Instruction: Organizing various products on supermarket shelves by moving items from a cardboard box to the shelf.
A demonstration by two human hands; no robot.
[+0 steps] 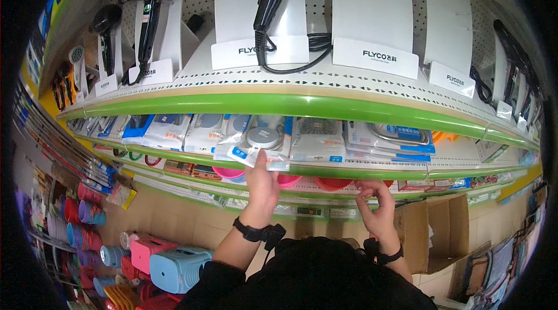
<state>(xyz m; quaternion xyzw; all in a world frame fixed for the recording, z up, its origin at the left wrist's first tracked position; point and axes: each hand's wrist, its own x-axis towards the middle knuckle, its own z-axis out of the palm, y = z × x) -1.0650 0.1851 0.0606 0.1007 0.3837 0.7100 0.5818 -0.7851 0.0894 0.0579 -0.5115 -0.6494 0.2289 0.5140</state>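
My left hand [263,190] grips the near edge of a clear plastic package [279,164], thumb on top and the other fingers hidden below. Inside the package are a round grey-white shower head [262,136] and a coiled metal hose. It lies at the front of the shelf under the hair dryers, its near end over the green edge strip [340,172]. Beside it are a bagged flat shower head [319,129] and several packs of metal shower hose [399,133]. My right hand [378,205] hovers before the lower shelf near a red bowl [334,183], its fingers bent and nothing visible in them.
Black hair dryers [150,18] and white FLYCO display stands [375,18] fill the shelf above, which has a green front edge [279,105]. An open cardboard box [447,231] stands on the floor at right. Blue and pink plastic stools [181,270] stand at lower left.
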